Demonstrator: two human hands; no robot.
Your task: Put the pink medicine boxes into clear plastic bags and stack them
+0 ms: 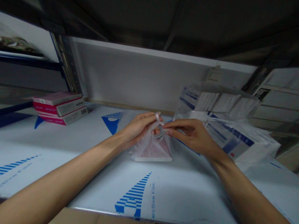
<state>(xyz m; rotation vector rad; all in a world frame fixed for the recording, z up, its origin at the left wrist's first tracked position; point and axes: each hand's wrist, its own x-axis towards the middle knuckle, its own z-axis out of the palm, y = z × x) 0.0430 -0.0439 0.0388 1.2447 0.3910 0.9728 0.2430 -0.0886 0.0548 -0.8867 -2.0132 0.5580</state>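
In the middle of the shelf is a clear plastic bag (pixel 149 141) with a flat pinkish box (pixel 156 151) inside, seen through the film. The bag's top is gathered and twisted. My left hand (pixel 141 126) is closed around the gathered neck from the left, its fingers partly hidden behind the plastic. From the right, my right hand (pixel 190 132) pinches a twisted end of the bag between thumb and forefinger. The box's lower edge appears to lie on the shelf surface.
Pink and white boxes (pixel 62 109) are stacked at the back left. On the right, clear bags hold several white and blue packets (pixel 231 137). Film with blue print covers the shelf (pixel 93 174). A dark upper shelf (pixel 144 21) hangs overhead, with a pale wall (pixel 130 77) behind.
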